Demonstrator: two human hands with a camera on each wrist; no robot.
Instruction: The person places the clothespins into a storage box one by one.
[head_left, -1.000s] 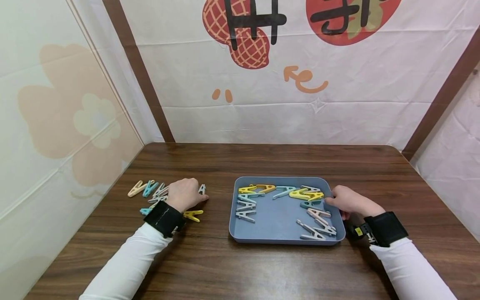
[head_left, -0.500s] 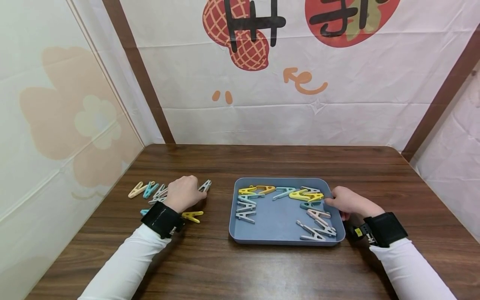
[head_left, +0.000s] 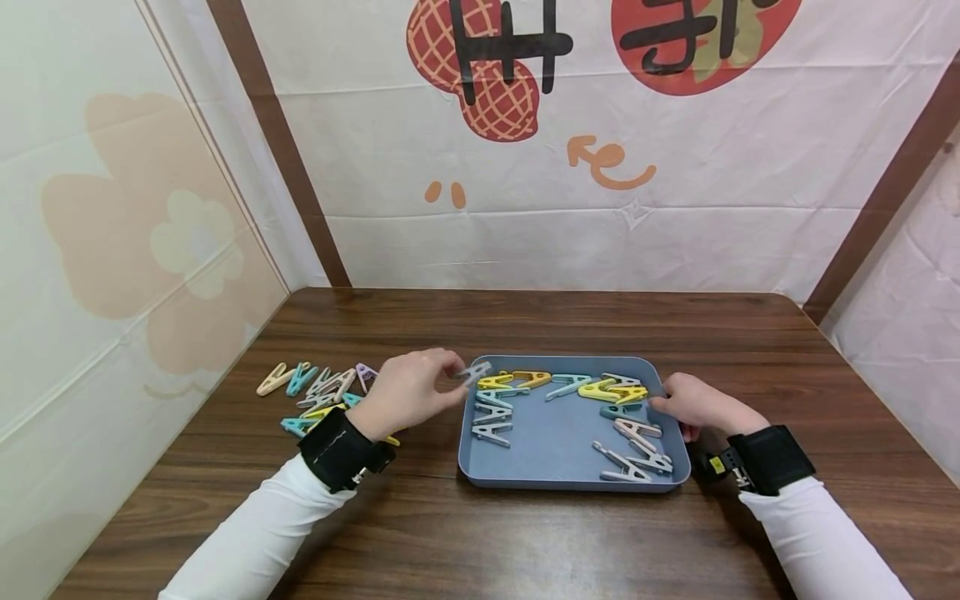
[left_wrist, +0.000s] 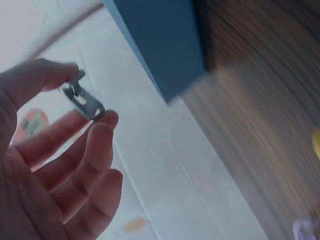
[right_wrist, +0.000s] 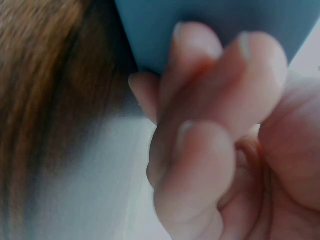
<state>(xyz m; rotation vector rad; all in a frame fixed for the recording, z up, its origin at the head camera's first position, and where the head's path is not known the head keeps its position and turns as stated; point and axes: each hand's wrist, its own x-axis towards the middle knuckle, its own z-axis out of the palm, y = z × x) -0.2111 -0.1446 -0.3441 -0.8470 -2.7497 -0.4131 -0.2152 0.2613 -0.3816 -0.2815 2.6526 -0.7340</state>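
Observation:
My left hand (head_left: 414, 392) pinches a grey clothespin (head_left: 476, 372) between thumb and fingertips, over the left back corner of a blue-grey tray (head_left: 555, 442). In the left wrist view the same clothespin (left_wrist: 84, 101) sits between thumb and fingers, with the tray's wall (left_wrist: 160, 45) near it. My right hand (head_left: 701, 404) holds the tray's right side, thumb at the rim. Its curled fingers (right_wrist: 200, 165) lie against the outer wall in the right wrist view. Inside the tray, yellow, teal, grey and pinkish clothespins line the left, back and right sides.
On the table left of the tray lies a loose pile of clothespins (head_left: 322, 385) in cream, blue, grey, purple and yellow, partly hidden by my left hand and wrist. A printed cloth (head_left: 360, 142) hangs behind the wooden table (head_left: 570, 542).
My left hand has moved right from the loose pile to the tray's left edge, carrying the grey clothespin. More of the pile shows now. My right hand and the tray have stayed put.

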